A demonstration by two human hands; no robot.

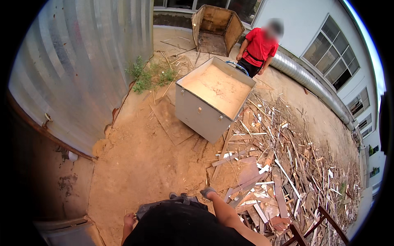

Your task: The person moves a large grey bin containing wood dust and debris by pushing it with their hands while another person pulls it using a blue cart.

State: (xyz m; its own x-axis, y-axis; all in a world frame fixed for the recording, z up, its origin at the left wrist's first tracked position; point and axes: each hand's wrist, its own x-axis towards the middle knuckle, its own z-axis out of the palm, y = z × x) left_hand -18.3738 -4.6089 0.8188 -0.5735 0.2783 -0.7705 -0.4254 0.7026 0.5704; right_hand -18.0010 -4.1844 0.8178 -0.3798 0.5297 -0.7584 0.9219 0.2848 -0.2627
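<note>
My left hand [129,220] hangs low beside my dark clothing, its fingers loosely apart, with nothing visible in it. On the other side my bare right forearm [234,217] reaches forward; its hand end meets a grey shape [208,192], and the fingers cannot be made out. Ahead, out of reach of both hands, stands a large grey box [197,112] with metal latches, filled with pale sawdust [217,88]. At its far side a person in a red shirt [262,47] stands by a blue curved handle [238,67].
Scrap wood [283,176] covers the ground on the right, with a brown metal frame [316,227] at its near edge. A corrugated metal wall [86,69] bounds the left. Behind are an open wooden crate [217,30] and a silver duct [305,78]. A flat board [170,121] lies beside the box.
</note>
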